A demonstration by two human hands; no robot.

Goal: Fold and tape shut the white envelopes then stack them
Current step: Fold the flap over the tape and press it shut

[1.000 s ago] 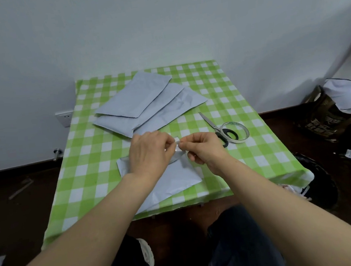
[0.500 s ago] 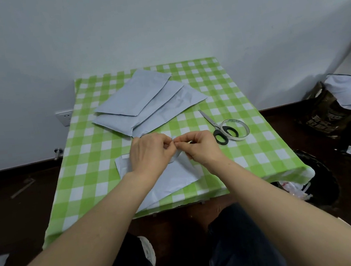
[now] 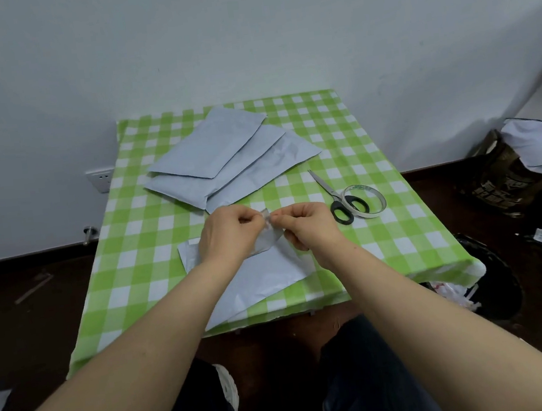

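Where left hand (image 3: 229, 234) meets right hand (image 3: 310, 226), tape (image 3: 268, 232) hangs pinched.

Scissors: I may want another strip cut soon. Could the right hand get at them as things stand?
Probably yes. The scissors lie just right of the right hand, nothing between. But that hand and the left hand both pinch a tape strip, so it would have to let go first.

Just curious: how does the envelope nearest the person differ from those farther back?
The near envelope lies alone; the far envelopes overlap in a fanned pile. The near envelope is partly hidden by the left hand and right hand pinching a tape strip; the far envelopes are untouched. All are white, lying on the tablecloth.
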